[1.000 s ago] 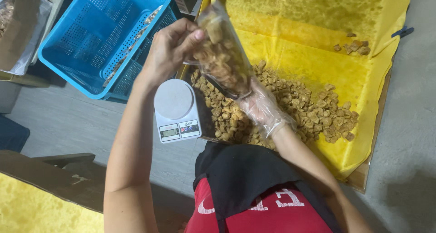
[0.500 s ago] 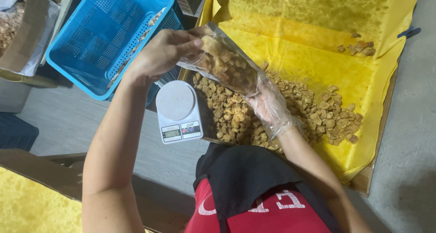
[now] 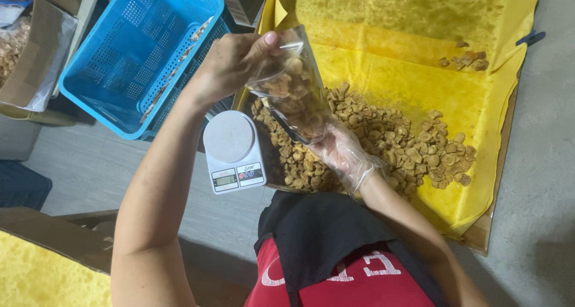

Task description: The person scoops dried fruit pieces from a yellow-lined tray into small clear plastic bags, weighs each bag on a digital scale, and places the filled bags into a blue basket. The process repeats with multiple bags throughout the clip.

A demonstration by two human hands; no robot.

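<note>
My left hand point(image 3: 230, 61) pinches the top of a clear plastic bag point(image 3: 292, 85) partly filled with brown fried snack pieces. My right hand point(image 3: 344, 154), in a thin transparent glove, supports the bag from underneath. The bag hangs tilted above a heap of the same brown pieces point(image 3: 383, 142) lying on yellow paper point(image 3: 419, 20). A small white digital kitchen scale point(image 3: 232, 151) with a round platform sits just left of the heap, below my left hand, with nothing on it.
A blue perforated plastic basket point(image 3: 138, 49) stands at the upper left. A cardboard box lined with plastic point(image 3: 30, 55) sits at the far left. A few stray pieces point(image 3: 467, 58) lie apart at the upper right. More yellow paper point(image 3: 42, 277) shows at the bottom left.
The bag has swung from lying tilted toward the left to hanging more upright over the heap. Both hands stay on it, the left one a little higher.
</note>
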